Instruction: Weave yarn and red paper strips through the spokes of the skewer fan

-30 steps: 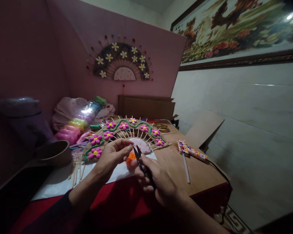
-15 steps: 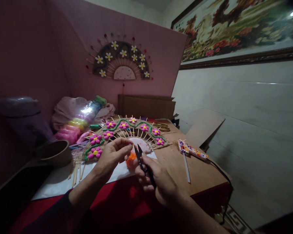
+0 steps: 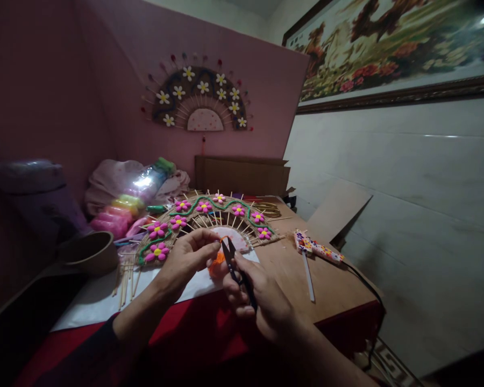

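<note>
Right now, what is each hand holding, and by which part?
Right hand: black scissors, by the handles. Left hand: orange strand, pinched; exact spot unclear.

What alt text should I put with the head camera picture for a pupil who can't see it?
A person's right hand holds black scissors, blades parted, close to an orange strand at the left hand. Behind the hands, on a table, lies a woven fan shape with pink flowers; a flower-patterned glue gun lies to its right.

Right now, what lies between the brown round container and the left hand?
In the head view, loose wooden sticks and the left end of the flowered fan.
</note>
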A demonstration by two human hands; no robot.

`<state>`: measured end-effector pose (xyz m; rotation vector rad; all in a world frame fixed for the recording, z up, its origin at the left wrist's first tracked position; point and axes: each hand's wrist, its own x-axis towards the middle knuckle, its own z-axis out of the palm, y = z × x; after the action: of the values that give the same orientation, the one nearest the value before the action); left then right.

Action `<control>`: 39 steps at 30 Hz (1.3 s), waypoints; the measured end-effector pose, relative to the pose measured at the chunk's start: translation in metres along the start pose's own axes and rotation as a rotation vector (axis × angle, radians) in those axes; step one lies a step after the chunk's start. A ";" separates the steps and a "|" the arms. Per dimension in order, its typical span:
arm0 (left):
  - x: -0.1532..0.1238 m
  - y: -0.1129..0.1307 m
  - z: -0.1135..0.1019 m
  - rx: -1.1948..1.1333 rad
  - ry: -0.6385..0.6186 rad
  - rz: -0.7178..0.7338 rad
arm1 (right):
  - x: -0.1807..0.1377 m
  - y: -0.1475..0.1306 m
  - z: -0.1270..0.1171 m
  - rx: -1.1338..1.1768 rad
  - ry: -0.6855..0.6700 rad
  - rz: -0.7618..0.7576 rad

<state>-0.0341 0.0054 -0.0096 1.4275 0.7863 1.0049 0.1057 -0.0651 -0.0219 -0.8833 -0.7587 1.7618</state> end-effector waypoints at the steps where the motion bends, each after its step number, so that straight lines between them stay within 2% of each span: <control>1: 0.000 0.000 0.000 -0.004 -0.005 0.002 | 0.000 0.000 0.000 0.000 0.001 0.003; 5: -0.001 0.002 0.000 0.000 -0.027 0.005 | 0.001 0.001 -0.002 0.009 -0.004 -0.005; 15: -0.003 0.006 0.003 0.039 0.021 -0.008 | 0.005 0.007 0.000 -0.042 0.029 -0.107; 21: -0.003 0.007 0.003 0.037 0.003 0.025 | 0.006 0.007 0.001 -0.055 0.081 -0.088; 29: -0.002 0.007 0.004 0.084 -0.001 0.069 | 0.008 0.007 0.004 0.048 0.052 -0.032; 35: -0.001 0.006 0.003 0.094 0.054 0.070 | 0.011 0.007 0.005 0.101 0.059 -0.053; 39: -0.002 0.007 0.004 0.081 0.098 0.076 | 0.011 0.004 0.004 0.086 0.015 -0.004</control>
<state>-0.0320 0.0011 -0.0029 1.4955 0.8572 1.1189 0.0980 -0.0563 -0.0256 -0.8357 -0.6698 1.7695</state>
